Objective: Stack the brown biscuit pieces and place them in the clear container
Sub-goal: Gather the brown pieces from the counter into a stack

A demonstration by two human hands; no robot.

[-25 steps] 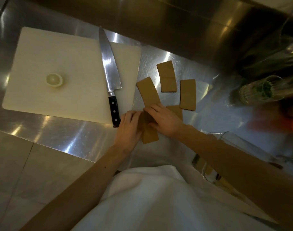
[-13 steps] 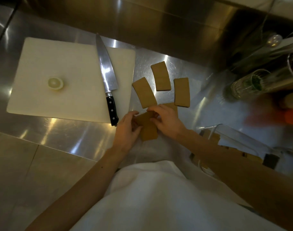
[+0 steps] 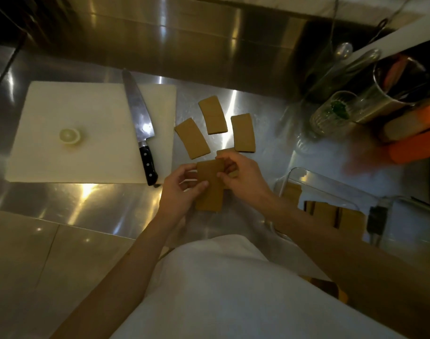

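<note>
Flat brown rectangular biscuit piece (image 3: 210, 184), pinched by left hand (image 3: 178, 192), right hand (image 3: 240, 173)

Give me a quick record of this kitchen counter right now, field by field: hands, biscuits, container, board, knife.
left hand: grips the left edge of the held biscuit piece
right hand: pinches its right edge
loose biscuits: three lie flat on the steel counter, at and; a fourth peeks out behind the right hand
clear container: right of the hands, already holds stacked biscuits
cutting board: white, carries a lemon end
knife: lies on the board's right side, handle toward the person
</note>
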